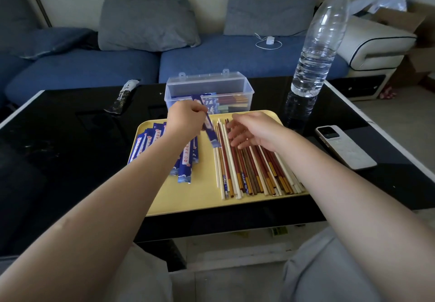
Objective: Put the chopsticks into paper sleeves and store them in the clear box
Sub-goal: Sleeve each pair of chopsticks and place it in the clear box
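The left hand (186,115) pinches one blue paper sleeve (207,122) between thumb and curled fingers, holding it tilted above the yellow tray (200,198), its upper end reaching toward the clear box (209,89) and its lower end hanging just over the left edge of the loose chopsticks (249,172). The right hand (251,131) is loose and grips nothing; its fingers are spread and slightly bent, the tips touching or hovering just above the far ends of the chopsticks, and which of the two cannot be told.

The loose chopsticks, white, red-brown and dark, lie side by side on the right half of the tray. A pile of blue sleeves (186,160) lies on the left half, partly hidden under the left forearm. The clear box stands on the black tabletop (70,137) just behind the tray, lid open, with sleeved chopsticks already lying inside.

A large water bottle (317,42) stands on the tabletop right of the box. A white phone (343,146) lies near the tray's right side, and a dark wrapper (123,97) lies off to the left. A blue sofa (235,57) with grey cushions is behind the tabletop.
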Motion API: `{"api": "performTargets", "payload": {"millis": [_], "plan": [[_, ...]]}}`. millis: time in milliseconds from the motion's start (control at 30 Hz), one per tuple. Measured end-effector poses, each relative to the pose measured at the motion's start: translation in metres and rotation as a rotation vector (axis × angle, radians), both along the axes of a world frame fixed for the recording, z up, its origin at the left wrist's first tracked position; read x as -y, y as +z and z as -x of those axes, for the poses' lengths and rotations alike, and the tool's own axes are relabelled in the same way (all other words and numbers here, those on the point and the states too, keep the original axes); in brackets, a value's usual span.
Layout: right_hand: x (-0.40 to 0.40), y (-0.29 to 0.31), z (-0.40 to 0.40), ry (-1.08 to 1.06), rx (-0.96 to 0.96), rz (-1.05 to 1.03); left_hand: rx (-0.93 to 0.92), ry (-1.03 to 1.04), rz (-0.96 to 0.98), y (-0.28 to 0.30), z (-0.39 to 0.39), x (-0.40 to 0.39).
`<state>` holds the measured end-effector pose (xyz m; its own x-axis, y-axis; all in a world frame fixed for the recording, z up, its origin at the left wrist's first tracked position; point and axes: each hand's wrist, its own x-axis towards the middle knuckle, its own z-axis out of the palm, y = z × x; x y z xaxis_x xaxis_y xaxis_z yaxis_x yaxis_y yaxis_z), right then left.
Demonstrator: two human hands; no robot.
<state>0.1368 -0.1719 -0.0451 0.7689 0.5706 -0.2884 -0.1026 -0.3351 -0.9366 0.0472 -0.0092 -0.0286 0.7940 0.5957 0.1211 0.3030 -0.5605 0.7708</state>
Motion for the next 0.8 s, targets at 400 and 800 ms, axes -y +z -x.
{"api": "performTargets", "payload": {"millis": [400, 800], "plan": [[0.007, 0.001, -0.009, -0.061, 0.137, 0.011, -0.081, -0.206, -0.633, -0.017, -0.001, 0.001], [0.013, -0.002, -0.015, -0.010, 0.370, 0.344, -0.255, -0.293, -0.309, -0.018, -0.008, 0.016]]}}
